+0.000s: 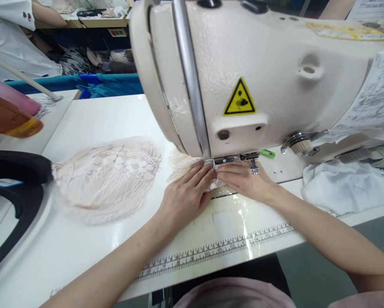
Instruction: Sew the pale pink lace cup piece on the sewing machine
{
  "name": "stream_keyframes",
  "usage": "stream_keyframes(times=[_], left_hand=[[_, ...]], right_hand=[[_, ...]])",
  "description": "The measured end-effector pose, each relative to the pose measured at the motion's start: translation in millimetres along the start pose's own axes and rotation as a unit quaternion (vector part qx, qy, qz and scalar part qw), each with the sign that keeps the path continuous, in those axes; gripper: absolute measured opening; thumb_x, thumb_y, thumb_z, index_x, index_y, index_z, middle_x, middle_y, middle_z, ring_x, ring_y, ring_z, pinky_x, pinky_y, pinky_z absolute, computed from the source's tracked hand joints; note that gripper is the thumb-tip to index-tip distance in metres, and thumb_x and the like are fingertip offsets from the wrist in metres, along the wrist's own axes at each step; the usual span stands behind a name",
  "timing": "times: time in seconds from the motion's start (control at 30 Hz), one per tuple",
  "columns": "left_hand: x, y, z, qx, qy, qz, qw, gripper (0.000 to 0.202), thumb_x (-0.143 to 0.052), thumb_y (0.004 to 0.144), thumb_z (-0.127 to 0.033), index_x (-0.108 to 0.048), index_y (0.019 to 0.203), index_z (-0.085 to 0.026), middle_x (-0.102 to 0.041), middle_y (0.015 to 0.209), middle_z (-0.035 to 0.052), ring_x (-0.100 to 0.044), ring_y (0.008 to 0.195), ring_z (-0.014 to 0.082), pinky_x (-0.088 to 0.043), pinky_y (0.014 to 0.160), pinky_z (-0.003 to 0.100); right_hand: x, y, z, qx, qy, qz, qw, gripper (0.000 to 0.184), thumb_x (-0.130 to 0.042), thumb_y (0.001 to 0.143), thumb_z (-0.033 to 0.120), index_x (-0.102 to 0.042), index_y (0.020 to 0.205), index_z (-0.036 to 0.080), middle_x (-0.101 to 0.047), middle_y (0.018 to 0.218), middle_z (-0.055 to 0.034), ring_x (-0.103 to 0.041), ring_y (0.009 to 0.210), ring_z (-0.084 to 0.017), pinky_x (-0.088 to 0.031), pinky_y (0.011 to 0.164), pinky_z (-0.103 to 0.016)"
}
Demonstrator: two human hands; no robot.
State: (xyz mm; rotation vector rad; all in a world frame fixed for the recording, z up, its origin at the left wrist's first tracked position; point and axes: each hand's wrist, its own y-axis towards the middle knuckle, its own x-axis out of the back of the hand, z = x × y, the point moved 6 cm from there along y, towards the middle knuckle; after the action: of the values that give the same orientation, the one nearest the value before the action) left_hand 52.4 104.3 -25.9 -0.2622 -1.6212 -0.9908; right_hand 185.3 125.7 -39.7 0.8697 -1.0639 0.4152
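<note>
My left hand [187,192] lies flat with fingers together, pressing a small piece of pale lace fabric [181,164] onto the machine bed. My right hand [245,179] lies flat beside it, fingertips meeting the left ones at the presser foot [253,167] of a cream industrial sewing machine [243,72]. The fabric runs under the machine head, and both hands hide most of it. A stack of pale pink lace pieces [107,177] lies to the left of my left hand on the white table [83,248].
A printed ruler strip [217,250] runs along the table's front edge. White cloth [339,186] is heaped at the right beside the machine. A black curved object [15,179] sits at the left edge. A person in white [15,38] stands at the far left.
</note>
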Motion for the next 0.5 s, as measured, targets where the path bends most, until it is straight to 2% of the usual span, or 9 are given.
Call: stream_keyframes(times=[0.17, 0.37, 0.5], left_hand=[[0.6, -0.1, -1.8, -0.010, 0.002, -0.005, 1.000, 0.034, -0.046, 0.091, -0.019, -0.063, 0.119, -0.010, -0.063, 0.125, 0.0104, -0.060, 0.116, 0.0262, -0.056, 0.095, 0.039], [-2.3, -0.9, -1.8, -0.013, -0.006, -0.003, 1.000, 0.033, -0.049, 0.091, -0.018, -0.063, 0.120, -0.010, -0.062, 0.127, 0.0125, -0.058, 0.118, 0.0274, -0.055, 0.096, 0.040], [-6.2, -0.8, -0.3, -0.011, -0.004, 0.012, 1.000, 0.034, -0.049, 0.092, -0.019, -0.062, 0.122, -0.011, -0.060, 0.129, 0.0126, -0.057, 0.121, 0.0284, -0.053, 0.098, 0.042]], right_hand=[[4.6, -0.4, -2.9, -0.030, -0.035, 0.006, 0.999, 0.026, -0.047, 0.089, 0.011, -0.067, 0.095, 0.024, -0.071, 0.105, 0.0014, -0.065, 0.090, -0.013, -0.048, 0.077, -0.029], [12.8, 3.4, -2.0, -0.023, -0.079, -0.016, 0.997, 0.025, -0.045, 0.091, 0.014, -0.068, 0.093, 0.022, -0.073, 0.100, 0.0019, -0.065, 0.079, -0.014, -0.041, 0.063, -0.029], [15.2, 4.9, -2.7, -0.034, -0.078, -0.020, 0.996, 0.027, -0.044, 0.090, 0.013, -0.069, 0.090, 0.022, -0.073, 0.092, 0.0003, -0.063, 0.076, -0.014, -0.039, 0.063, -0.029]])
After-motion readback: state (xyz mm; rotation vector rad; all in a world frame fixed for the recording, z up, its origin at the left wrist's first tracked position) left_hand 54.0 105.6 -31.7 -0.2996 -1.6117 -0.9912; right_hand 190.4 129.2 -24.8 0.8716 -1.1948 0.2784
